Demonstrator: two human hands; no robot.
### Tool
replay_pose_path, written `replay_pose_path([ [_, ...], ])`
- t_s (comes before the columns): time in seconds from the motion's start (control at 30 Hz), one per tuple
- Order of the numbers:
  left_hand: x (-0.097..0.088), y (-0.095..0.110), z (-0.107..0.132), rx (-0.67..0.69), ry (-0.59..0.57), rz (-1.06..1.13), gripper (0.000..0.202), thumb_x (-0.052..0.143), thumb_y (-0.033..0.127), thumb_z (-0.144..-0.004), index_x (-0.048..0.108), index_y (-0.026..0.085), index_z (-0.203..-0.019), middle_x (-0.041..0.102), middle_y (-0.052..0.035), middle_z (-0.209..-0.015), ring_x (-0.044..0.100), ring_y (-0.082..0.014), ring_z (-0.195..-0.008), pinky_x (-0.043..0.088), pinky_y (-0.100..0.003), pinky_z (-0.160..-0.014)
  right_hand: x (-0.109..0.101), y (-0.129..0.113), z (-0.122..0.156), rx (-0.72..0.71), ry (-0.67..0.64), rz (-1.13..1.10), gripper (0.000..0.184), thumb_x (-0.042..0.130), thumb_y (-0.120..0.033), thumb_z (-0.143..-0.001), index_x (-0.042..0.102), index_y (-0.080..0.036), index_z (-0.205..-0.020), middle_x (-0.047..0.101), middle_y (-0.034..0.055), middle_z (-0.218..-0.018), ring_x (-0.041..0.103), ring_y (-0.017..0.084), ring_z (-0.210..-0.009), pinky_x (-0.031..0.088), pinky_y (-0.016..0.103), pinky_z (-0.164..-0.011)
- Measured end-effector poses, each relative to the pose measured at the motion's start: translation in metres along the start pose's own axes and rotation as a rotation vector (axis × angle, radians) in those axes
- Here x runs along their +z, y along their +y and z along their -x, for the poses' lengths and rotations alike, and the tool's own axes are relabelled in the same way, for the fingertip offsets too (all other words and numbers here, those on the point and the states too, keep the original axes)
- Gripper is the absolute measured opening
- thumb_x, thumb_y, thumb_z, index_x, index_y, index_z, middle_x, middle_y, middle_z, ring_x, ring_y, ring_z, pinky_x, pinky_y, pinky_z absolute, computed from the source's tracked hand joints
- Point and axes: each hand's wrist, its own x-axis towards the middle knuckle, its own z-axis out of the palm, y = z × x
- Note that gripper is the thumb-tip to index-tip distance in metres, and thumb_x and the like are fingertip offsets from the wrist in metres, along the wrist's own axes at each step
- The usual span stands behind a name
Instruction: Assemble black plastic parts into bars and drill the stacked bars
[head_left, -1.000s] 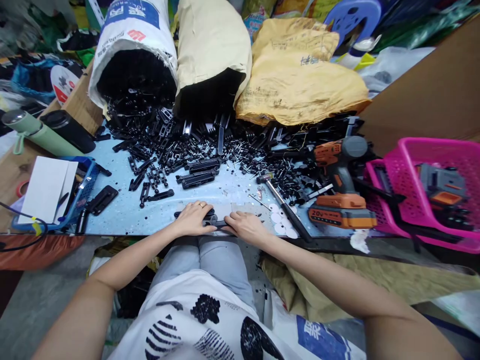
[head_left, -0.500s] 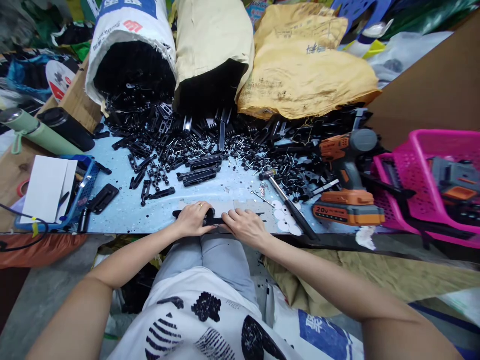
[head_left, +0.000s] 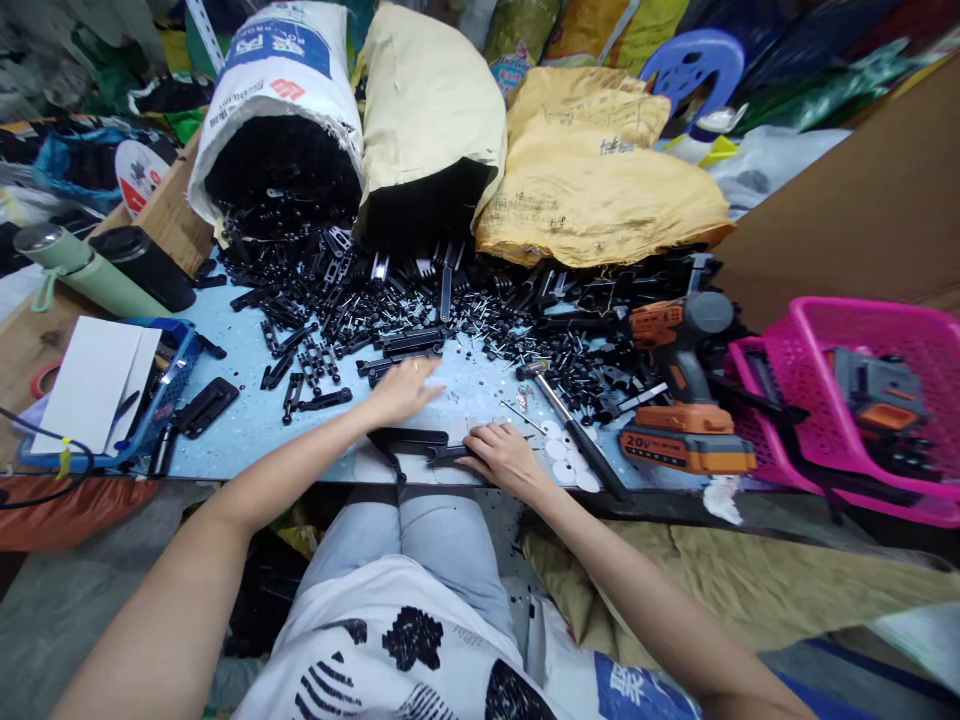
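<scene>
A black hinged bracket (head_left: pixel 409 437) lies at the front edge of the bench on a pale plate, one arm of it angled down to the left. My right hand (head_left: pixel 504 460) has its fingers closed on the right end of this bracket. Farther in, my left hand (head_left: pixel 405 388) is over the bench with fingers stretched out and slightly blurred, apart from the bracket. Just beyond it, black arm pieces (head_left: pixel 412 342) lie side by side, partly hidden by the hand. Small screws and pins (head_left: pixel 480 325) are scattered behind and to its right.
A hammer (head_left: pixel 574 425) and a thin metal rod (head_left: pixel 523 416) lie to the right, by white discs (head_left: pixel 561 450). Beyond stand an orange cordless drill (head_left: pixel 679 400) and a pink basket (head_left: pixel 892 310). Sacks (head_left: pixel 285 80) spill black parts at the back. A blue basket (head_left: pixel 176 375) sits left.
My left hand has let go of the bracket and moved forward, away from it. My right hand stays at the bracket's end. The view has tilted up slightly.
</scene>
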Motion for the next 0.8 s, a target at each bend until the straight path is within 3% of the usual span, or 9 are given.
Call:
replay_pose_path([
  [0.07, -0.014, -0.023, -0.051, -0.171, 0.097, -0.062, 0.037, 0.031, 0.019, -0.093, 0.045, 0.017, -0.127, 0.053, -0.0123, -0.120, 0.047, -0.0235, -0.111, 0.039, -0.037, -0.092, 0.006, 0.001, 0.006, 0.031, 0.007, -0.036, 0.036, 0.035, -0.044, -0.094, 0.059, -0.017, -0.098, 0.060, 0.0083, -0.092, 0.051, 0.018, -0.083, 0.032, 0.031, -0.073],
  [0.2, -0.022, -0.062, -0.126, -0.320, 0.005, -0.174, 0.030, 0.050, 0.006, -0.078, 0.062, 0.011, -0.105, 0.056, -0.0163, -0.110, 0.047, -0.0271, -0.108, 0.041, -0.037, -0.088, 0.000, 0.001, 0.008, 0.073, -0.046, -0.109, 0.037, 0.037, -0.046, -0.093, 0.059, -0.018, -0.101, 0.061, 0.0081, -0.095, 0.051, 0.019, -0.086, 0.035, 0.031, -0.076],
  [0.3, -0.014, -0.069, -0.147, -0.338, -0.004, -0.160, 0.020, 0.055, 0.002, -0.073, 0.064, 0.006, -0.091, 0.061, -0.0178, -0.097, 0.050, -0.0274, -0.101, 0.042, -0.038, -0.086, -0.011, 0.025, -0.015, 0.161, -0.042, -0.139, 0.036, 0.034, -0.042, -0.095, 0.056, -0.018, -0.110, 0.061, 0.0093, -0.104, 0.051, 0.020, -0.095, 0.037, 0.032, -0.079],
  [0.4, -0.013, -0.062, -0.144, -0.348, 0.057, -0.169, 0.024, 0.049, 0.000, -0.076, 0.060, 0.004, -0.096, 0.060, -0.0193, -0.102, 0.051, -0.0269, -0.103, 0.041, -0.038, -0.088, -0.016, 0.069, -0.064, 0.321, -0.020, -0.109, 0.033, 0.032, -0.033, -0.095, 0.056, -0.016, -0.111, 0.061, 0.0109, -0.106, 0.051, 0.021, -0.098, 0.039, 0.032, -0.082],
  [0.5, -0.023, -0.052, -0.111, -0.332, 0.246, -0.108, 0.026, 0.043, 0.005, -0.083, 0.055, 0.007, -0.106, 0.058, -0.0161, -0.108, 0.054, -0.0229, -0.101, 0.042, -0.036, -0.088, -0.010, 0.106, -0.123, 0.547, -0.038, -0.050, 0.030, 0.037, -0.027, -0.093, 0.056, -0.014, -0.111, 0.060, 0.0139, -0.107, 0.050, 0.024, -0.102, 0.041, 0.033, -0.082],
  [0.63, -0.027, -0.038, -0.014, -0.280, 0.588, 0.336, 0.015, 0.052, 0.024, -0.085, 0.057, 0.015, -0.095, 0.064, -0.0075, -0.095, 0.062, -0.0176, -0.087, 0.048, -0.031, -0.082, 0.002, 0.123, -0.169, 0.744, -0.087, -0.080, 0.027, 0.046, -0.016, -0.084, 0.060, -0.007, -0.105, 0.062, 0.0189, -0.103, 0.055, 0.025, -0.096, 0.043, 0.033, -0.078],
  [0.73, -0.008, -0.026, 0.065, -0.426, 0.609, 0.743, 0.022, 0.059, 0.033, -0.079, 0.057, 0.014, -0.091, 0.066, -0.0058, -0.084, 0.066, -0.0170, -0.076, 0.053, -0.031, -0.074, 0.002, 0.119, -0.167, 0.762, -0.096, -0.117, 0.024, 0.056, -0.017, -0.077, 0.064, -0.010, -0.098, 0.064, 0.0157, -0.100, 0.058, 0.024, -0.090, 0.045, 0.033, -0.077],
  [0.8, 0.009, -0.019, 0.101, -0.537, 0.571, 0.907, 0.025, 0.062, 0.035, -0.076, 0.057, 0.014, -0.090, 0.067, -0.0056, -0.078, 0.067, -0.0177, -0.072, 0.053, -0.031, -0.071, -0.002, 0.109, -0.152, 0.713, -0.044, -0.185, 0.020, 0.059, -0.018, -0.074, 0.066, -0.014, -0.093, 0.065, 0.0113, -0.098, 0.059, 0.022, -0.088, 0.046, 0.033, -0.078],
])
